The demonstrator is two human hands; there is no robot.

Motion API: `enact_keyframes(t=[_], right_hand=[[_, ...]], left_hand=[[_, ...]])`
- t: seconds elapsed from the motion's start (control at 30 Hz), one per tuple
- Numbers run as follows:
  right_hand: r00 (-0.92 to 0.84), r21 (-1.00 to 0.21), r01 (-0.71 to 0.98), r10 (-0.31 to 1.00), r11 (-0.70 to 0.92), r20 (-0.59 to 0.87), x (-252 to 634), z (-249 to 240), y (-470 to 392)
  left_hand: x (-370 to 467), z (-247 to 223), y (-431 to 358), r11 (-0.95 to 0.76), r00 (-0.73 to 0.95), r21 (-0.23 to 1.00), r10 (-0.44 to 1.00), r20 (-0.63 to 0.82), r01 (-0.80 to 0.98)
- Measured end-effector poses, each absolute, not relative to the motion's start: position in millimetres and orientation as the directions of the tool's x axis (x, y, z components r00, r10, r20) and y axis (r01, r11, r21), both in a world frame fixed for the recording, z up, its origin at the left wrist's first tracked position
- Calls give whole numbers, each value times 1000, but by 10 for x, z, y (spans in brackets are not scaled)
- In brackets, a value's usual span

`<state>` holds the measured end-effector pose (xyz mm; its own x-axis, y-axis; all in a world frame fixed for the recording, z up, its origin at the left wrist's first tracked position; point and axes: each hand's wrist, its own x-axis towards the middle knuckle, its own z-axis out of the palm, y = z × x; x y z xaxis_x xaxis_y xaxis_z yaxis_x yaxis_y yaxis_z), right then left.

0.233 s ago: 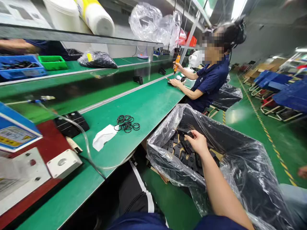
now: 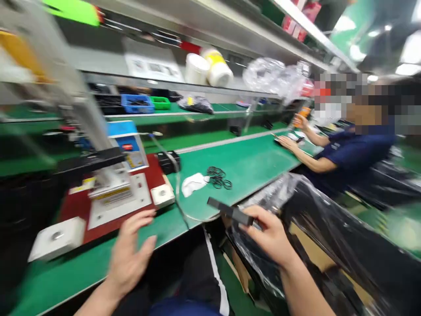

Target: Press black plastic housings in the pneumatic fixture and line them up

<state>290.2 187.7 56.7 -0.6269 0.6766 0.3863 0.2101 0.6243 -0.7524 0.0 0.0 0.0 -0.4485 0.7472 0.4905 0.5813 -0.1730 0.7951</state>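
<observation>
Right hand [image 2: 268,237] lifted black part [image 2: 230,212] out

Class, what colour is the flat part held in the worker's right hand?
Black. The flat part in the right hand shows in the head view, the only view, slightly blurred.

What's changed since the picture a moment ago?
The right hand has come up out of the lined box, now holding a flat black part above the table edge. The left hand, unseen before, is now open near the red-based press. The view has swung left. The black rings, white cloth and the seated co-worker are as before.
</observation>
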Motion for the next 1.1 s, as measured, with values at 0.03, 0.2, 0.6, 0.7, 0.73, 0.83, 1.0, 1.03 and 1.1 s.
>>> enact_keyframes(t=[0.03, 0.2, 0.6, 0.7, 0.73, 0.83, 1.0, 1.03, 1.1], right_hand=[[-724, -745, 101, 562, 660, 400, 2669, 619, 1755], [-809, -477, -189, 140, 858, 571, 1704, 609, 1201], [-772, -365, -313, -11, 877, 636, 884, 380, 549], [-797, -462, -395, -46, 794, 602, 857, 473, 609], [-804, -487, -385, -27, 784, 594, 857, 495, 641], [-839, -559, -289, 75, 777, 539, 852, 513, 737], [-900, -716, -325, 29, 618, 434, 778, 441, 808], [-900, -724, -331, 28, 605, 435, 760, 433, 826], [-898, -711, -330, 25, 621, 439, 721, 448, 890]], left_hand=[[75, 38, 1, -190, -442, 856, 791, 423, 480], [171, 85, -83, -145, -466, 955, 847, 254, 257], [165, 55, -541, -200, -686, 979, 708, 164, 27], [141, 102, -516, -335, -743, 911, 667, 50, -240], [125, 121, -518, -403, -751, 852, 660, 19, -333], [63, 191, -549, -557, -699, 632, 714, 35, -538], [-40, 231, -602, -549, -633, 658, 761, 140, -515], [-68, 229, -613, -526, -643, 707, 754, 132, -472], [-146, 245, -635, -489, -696, 808, 703, 142, -329]])
